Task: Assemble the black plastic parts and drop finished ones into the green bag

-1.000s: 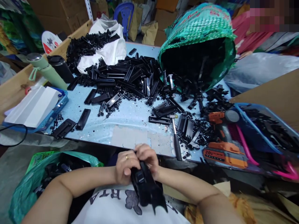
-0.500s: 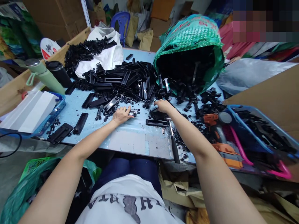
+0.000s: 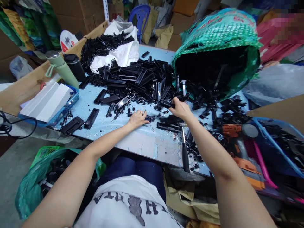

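My left hand [image 3: 137, 119] is closed over a dark plastic part [image 3: 151, 118] low on the table, its thumb pointing right; the fingers hide most of the part. My right hand [image 3: 180, 109] pinches one end of a long flat black plastic piece [image 3: 167, 104], held at the front edge of the big heap of black plastic pieces [image 3: 140, 76]. Below that hand lies a black channel-shaped piece [image 3: 168, 127]. A hammer [image 3: 184, 148] with a black handle rests beside my right forearm, near the table's front edge.
A green woven sack [image 3: 218, 34] spills black parts at the back right. An orange cordless drill [image 3: 234, 130] and a blue basket [image 3: 273, 123] stand on the right. At left are a blue tray [image 3: 53, 119], a green bottle [image 3: 59, 68] and a black tumbler [image 3: 74, 68].
The view has swung left, so the scene sits further right. My right hand now holds a flat black plastic piece up by the heap. My left hand stays at its part.
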### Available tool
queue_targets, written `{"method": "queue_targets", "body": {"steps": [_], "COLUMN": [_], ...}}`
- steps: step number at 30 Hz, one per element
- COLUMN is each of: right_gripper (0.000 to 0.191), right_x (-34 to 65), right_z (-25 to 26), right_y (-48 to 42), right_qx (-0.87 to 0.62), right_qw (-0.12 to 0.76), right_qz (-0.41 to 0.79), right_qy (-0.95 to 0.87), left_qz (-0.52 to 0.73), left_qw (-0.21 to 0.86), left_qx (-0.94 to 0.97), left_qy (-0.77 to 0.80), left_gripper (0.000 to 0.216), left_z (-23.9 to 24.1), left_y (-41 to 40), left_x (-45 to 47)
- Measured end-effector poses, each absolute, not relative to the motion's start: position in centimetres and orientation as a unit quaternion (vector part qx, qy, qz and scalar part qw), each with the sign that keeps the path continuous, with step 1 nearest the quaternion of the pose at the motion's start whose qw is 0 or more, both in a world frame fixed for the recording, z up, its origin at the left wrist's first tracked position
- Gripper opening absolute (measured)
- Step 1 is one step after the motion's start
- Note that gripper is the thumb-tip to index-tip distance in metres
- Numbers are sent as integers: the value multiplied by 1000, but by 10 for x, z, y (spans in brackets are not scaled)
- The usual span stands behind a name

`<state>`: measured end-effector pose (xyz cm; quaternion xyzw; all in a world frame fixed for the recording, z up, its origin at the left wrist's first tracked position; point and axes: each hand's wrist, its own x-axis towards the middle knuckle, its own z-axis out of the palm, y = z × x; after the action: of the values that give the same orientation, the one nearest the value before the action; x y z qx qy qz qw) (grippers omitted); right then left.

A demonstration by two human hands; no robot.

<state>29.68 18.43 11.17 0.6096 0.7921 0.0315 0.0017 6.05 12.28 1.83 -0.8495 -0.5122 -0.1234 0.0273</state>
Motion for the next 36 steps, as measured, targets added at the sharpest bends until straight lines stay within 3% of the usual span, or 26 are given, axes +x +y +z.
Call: {"method": "queue_targets", "body": {"steps": [3, 6, 10, 13, 20, 23, 26, 29, 32, 36], "right_gripper": [44, 50, 52, 51, 52, 48, 53, 61, 58, 49], "right_x": [279, 263, 243, 235, 234, 217, 197, 187, 196, 214], "right_z": [111, 100, 75, 57, 32, 26, 26, 31, 36, 39], "right_y": [149, 116, 86, 69, 35, 34, 35, 33, 32, 34], "right_qx": [612, 554, 488, 457, 379, 429, 491, 470, 434, 384], "right_qw": [-70, -136, -207, -219, -80, -159, -284, -333, -351, -341], "right_qz": [-62, -201, -316, -310, -147, -221, -429, -570, -554, -432], "right_qy": [785, 796, 787, 804, 910, 861, 703, 585, 618, 741], "left_qz": [-182, -238, -194, -173, -313, -397, -445, -461, -450, -418], "left_qw": [47, 67, 6, -31, -73, -207, -342, -354, -287, -244], "left_qx": [-787, -596, -496, -531, -621, -640, -605, -605, -656, -700], "left_qy": [-587, -764, -846, -829, -715, -625, -564, -545, -534, -525], "left_gripper": [53, 41, 34, 25, 14, 15, 31, 41, 37, 34], "left_z": [30, 39, 34, 25, 35, 40, 40, 42, 48, 55], "left_y": [124, 128, 131, 128, 78, 40, 12, 1, 0, -4], "left_x": [36, -13, -67, -81, -47, -8, 22, 33, 30, 30]}}
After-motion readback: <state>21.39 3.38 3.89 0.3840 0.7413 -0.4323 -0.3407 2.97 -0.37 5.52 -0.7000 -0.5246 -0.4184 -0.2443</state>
